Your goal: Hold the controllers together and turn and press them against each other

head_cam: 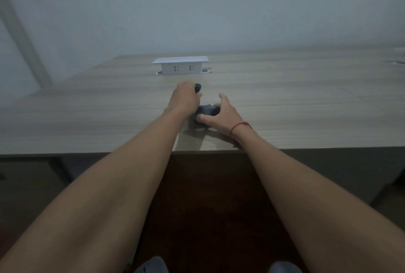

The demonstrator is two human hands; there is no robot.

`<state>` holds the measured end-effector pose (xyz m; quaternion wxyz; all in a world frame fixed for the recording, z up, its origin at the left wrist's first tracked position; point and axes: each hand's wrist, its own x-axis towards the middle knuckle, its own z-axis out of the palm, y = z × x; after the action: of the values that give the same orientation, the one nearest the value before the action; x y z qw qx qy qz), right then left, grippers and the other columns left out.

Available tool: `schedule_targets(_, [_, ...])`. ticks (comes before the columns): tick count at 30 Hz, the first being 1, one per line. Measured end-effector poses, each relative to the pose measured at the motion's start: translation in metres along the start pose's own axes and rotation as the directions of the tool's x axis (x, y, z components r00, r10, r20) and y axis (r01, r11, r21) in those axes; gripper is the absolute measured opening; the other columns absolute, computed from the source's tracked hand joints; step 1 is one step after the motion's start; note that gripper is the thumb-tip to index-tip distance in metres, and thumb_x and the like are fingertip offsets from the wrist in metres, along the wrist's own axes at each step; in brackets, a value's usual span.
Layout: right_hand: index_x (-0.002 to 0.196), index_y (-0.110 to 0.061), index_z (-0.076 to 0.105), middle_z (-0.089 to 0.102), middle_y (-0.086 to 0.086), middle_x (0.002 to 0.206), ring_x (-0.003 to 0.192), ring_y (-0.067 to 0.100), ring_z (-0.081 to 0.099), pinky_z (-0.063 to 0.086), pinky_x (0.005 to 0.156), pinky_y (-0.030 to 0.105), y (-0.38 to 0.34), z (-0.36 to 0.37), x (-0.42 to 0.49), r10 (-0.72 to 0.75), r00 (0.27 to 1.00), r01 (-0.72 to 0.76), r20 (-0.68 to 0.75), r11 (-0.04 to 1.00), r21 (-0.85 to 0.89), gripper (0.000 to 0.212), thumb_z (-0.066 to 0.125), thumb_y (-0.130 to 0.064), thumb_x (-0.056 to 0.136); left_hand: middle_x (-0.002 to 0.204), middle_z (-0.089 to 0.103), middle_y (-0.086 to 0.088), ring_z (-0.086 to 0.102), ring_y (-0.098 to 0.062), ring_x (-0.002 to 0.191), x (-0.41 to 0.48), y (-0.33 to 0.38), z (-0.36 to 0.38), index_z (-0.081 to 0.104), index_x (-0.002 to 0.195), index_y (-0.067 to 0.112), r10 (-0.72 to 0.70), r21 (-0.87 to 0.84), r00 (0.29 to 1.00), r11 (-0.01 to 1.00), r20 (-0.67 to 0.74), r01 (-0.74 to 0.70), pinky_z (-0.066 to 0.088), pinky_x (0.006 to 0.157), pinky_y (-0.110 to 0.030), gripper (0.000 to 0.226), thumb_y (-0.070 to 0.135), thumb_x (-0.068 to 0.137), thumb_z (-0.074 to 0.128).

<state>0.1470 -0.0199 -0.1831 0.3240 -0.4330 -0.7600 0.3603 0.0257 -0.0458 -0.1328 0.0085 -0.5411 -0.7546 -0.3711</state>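
Observation:
Both arms reach forward over a grey wood-grain table (306,106). My left hand (184,99) is curled round a small dark rounded object (198,87) whose tip sticks out above the fingers. Just to its right, my right hand (219,117), with a red string at the wrist, grips a dark grey object (207,110) that lies on the table between the two hands; thumb and fingers wrap round it. Most of both dark objects is hidden by the hands, and the picture is dim and blurred.
A white pop-up socket box (180,66) with two outlets stands raised from the tabletop behind the hands. A pale wall closes the far side. The table's near edge (87,152) runs across below the forearms; a dark floor and two shoes show beneath.

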Motion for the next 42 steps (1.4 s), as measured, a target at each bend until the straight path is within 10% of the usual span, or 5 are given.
schedule_targets(6, [0.148,-0.023,0.01,0.04,0.01,0.146,0.127,0.03,0.043,0.042,0.101,0.047,0.003,-0.005,0.008,-0.007,0.999,0.005,0.047,0.999,0.048,0.116,0.075,-0.057,0.058,0.081,0.057,-0.003,0.051,-0.017,0.075,-0.006,0.006,-0.002,0.054,0.08,0.015,0.15,-0.195,0.975,0.964,-0.163,-0.181,0.033,0.063,-0.02,0.015,0.021,0.093,0.057])
schedule_targets(11, [0.145,-0.017,0.025,0.037,0.009,0.147,0.127,0.025,0.042,0.039,0.093,0.033,0.008,-0.01,0.015,-0.008,0.996,0.001,0.09,0.997,0.08,0.099,0.077,-0.045,0.067,0.095,0.06,-0.014,0.058,-0.027,0.087,0.003,0.007,-0.009,0.058,0.085,0.007,0.072,-0.051,0.997,0.996,-0.01,-0.073,0.041,0.071,-0.03,0.016,0.02,0.094,0.056])
schedule_targets(23, [0.108,-0.019,0.052,0.06,0.0,0.102,0.087,0.015,0.058,0.048,0.069,0.026,0.007,-0.004,0.015,-0.062,0.996,0.063,0.057,0.998,-0.01,0.06,0.079,-0.047,0.063,0.104,0.068,-0.024,0.065,-0.035,0.1,0.008,0.008,-0.017,0.066,0.097,-0.007,-0.047,-0.343,0.996,0.937,0.078,0.071,0.054,0.086,-0.035,0.032,0.024,0.09,0.063])
schedule_targets(30, [0.148,-0.015,0.014,0.037,0.011,0.146,0.125,0.028,0.044,0.043,0.1,0.042,0.007,-0.006,0.012,-0.018,0.997,0.018,0.071,1.0,0.001,0.107,0.078,-0.043,0.067,0.104,0.069,-0.02,0.063,-0.031,0.092,0.007,0.002,-0.01,0.066,0.094,-0.004,-0.055,-0.302,0.998,0.952,-0.015,0.048,0.054,0.08,-0.035,0.027,0.023,0.089,0.063])
schedule_targets(42, [0.11,-0.025,0.051,0.056,-0.008,0.103,0.086,0.005,0.053,0.045,0.069,0.022,0.01,-0.003,0.013,-0.072,0.997,0.073,0.02,0.997,-0.036,0.076,0.075,-0.067,0.051,0.088,0.071,-0.012,0.066,-0.022,0.077,-0.008,-0.033,0.002,0.067,0.084,0.008,-0.206,-0.416,0.976,0.895,-0.068,0.16,0.054,0.07,-0.031,0.019,0.027,0.087,0.066])
